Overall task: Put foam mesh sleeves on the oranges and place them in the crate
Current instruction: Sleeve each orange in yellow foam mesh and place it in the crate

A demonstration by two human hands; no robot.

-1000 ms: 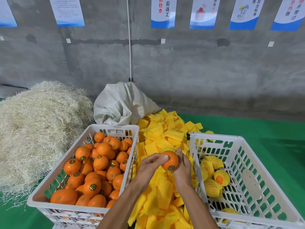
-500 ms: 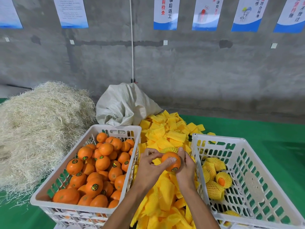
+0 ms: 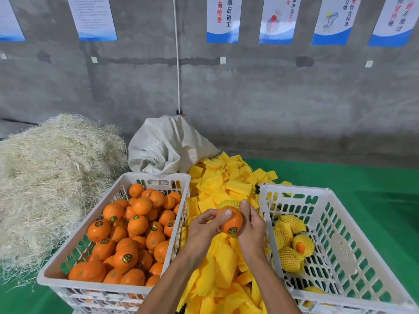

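Both my hands hold one orange (image 3: 231,221) above the pile of yellow foam mesh sleeves (image 3: 223,264) between the two crates. My left hand (image 3: 204,226) grips it from the left with the thumb on top. My right hand (image 3: 251,227) grips it from the right, fingers behind. A yellow sleeve (image 3: 229,203) is stretched over the orange's far end; its near side with a sticker is bare. The left white crate (image 3: 158,177) is full of bare oranges (image 3: 127,236). The right white crate (image 3: 328,196) holds several sleeved oranges (image 3: 291,243).
A heap of pale straw (image 3: 49,177) lies left of the orange crate. A white woven sack (image 3: 167,146) leans behind the sleeve pile against the grey wall. Green floor covering (image 3: 374,189) extends to the right.
The orange has turned slightly in my hands, its sticker now facing me lower down. The sleeve sits a little further over the far end. Both hands stay in the same place.
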